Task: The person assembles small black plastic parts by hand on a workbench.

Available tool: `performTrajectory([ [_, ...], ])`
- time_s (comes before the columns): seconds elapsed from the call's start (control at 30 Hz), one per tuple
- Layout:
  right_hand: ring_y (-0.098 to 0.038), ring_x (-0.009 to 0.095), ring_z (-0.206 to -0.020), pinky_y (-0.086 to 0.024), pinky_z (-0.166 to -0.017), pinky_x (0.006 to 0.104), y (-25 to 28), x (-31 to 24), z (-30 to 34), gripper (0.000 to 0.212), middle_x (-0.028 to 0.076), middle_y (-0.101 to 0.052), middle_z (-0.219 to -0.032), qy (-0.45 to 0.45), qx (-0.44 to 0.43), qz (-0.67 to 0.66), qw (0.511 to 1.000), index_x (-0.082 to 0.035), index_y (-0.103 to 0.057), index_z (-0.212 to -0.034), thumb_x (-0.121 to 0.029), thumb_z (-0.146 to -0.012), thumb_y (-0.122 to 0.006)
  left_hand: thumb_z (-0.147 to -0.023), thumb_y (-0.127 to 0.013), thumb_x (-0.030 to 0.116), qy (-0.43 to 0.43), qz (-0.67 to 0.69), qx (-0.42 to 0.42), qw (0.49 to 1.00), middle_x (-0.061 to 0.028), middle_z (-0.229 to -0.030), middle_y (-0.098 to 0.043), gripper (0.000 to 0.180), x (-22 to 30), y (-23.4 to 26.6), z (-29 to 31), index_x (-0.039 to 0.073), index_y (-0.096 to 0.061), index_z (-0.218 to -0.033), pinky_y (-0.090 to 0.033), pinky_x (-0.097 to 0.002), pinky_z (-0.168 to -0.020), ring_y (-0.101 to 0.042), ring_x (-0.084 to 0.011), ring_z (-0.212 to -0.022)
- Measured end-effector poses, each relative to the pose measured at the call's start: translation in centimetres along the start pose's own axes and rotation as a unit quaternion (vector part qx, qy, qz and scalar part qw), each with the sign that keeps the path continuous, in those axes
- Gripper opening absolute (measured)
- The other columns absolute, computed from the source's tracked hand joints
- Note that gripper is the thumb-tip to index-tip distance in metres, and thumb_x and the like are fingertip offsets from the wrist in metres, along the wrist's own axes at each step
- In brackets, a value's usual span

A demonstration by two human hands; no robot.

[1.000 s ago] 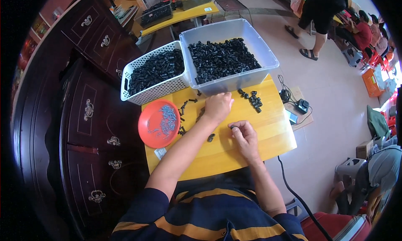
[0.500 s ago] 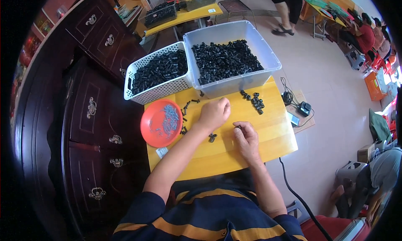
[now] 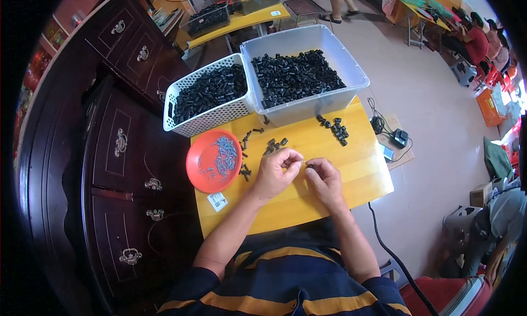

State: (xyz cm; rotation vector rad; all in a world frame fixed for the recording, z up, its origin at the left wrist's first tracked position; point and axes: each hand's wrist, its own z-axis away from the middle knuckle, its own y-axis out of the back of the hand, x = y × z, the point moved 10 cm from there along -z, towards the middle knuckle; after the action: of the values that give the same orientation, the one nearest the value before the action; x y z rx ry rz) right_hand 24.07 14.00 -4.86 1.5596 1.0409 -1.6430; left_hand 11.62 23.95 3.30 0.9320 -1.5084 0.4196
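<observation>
My left hand (image 3: 280, 172) is closed in a pinch over the middle of the yellow table, a tiny thin pale piece, like a small screw, at its fingertips. Close beside it, my right hand (image 3: 325, 183) grips a small black plastic part (image 3: 310, 166), mostly covered by the fingers. The two hands' fingertips nearly meet. Just beyond the left hand lies a cluster of black plastic pieces (image 3: 273, 146). A red plate (image 3: 193, 176) of small silvery screws sits left of that hand, with several black stems (image 3: 246, 172) scattered along its right side.
Behind the hands stand a white perforated basket (image 3: 211, 117) and a clear bin (image 3: 315, 108), both full of black parts. Short black caps (image 3: 339, 132) lie at the table's right. A dark cabinet (image 3: 110, 168) borders the left. Cables and a black device (image 3: 399, 136) are at right.
My left hand has come back toward me, from a curled hold farther out to a pinch beside the right hand. The right hand has barely moved. A passer-by has moved left.
</observation>
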Motion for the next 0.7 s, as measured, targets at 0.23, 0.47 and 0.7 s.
performTrajectory([
  [0.23, -0.065, 0.021, -0.084, -0.052, -0.076, 0.0312, -1.1, -3.0, 0.0, 0.022, 0.010, -0.066, -0.090, 0.131, -0.037, 0.144, 0.980, -0.002, -0.073, -0.110, 0.000, -0.089, -0.071, -0.089, -0.069, -0.002, 0.000, -0.032, -0.031, 0.999, -0.0080, -0.085, -0.071, 0.007, 0.4, -0.4, 0.2, -0.002, -0.072, -0.096, -0.054, -0.0286, -0.069, -0.068, -0.0148, -0.075],
  [0.47, -0.068, 0.030, -0.088, -0.054, -0.079, 0.0369, -1.9, -4.1, 0.2, 0.019, 0.015, -0.068, -0.093, 0.138, -0.063, 0.196, 0.969, -0.003, -0.074, -0.109, -0.004, -0.090, -0.070, -0.089, -0.069, 0.001, -0.031, -0.128, -0.055, 0.990, -0.0146, -0.088, -0.070, 0.006, 1.5, -0.6, 0.6, -0.001, -0.071, -0.094, -0.056, -0.0360, -0.072, -0.070, -0.0293, -0.079],
  [0.7, -0.069, 0.031, -0.088, -0.054, -0.079, 0.0375, -2.6, -3.7, 0.4, 0.018, 0.015, -0.070, -0.094, 0.161, -0.091, 0.231, 0.955, -0.003, -0.073, -0.108, -0.007, -0.091, -0.071, -0.090, -0.070, 0.006, -0.072, -0.180, -0.084, 0.977, -0.0135, -0.090, -0.070, 0.008, 1.9, -1.1, 1.2, 0.003, -0.072, -0.097, -0.056, -0.0397, -0.074, -0.069, -0.0331, -0.083],
])
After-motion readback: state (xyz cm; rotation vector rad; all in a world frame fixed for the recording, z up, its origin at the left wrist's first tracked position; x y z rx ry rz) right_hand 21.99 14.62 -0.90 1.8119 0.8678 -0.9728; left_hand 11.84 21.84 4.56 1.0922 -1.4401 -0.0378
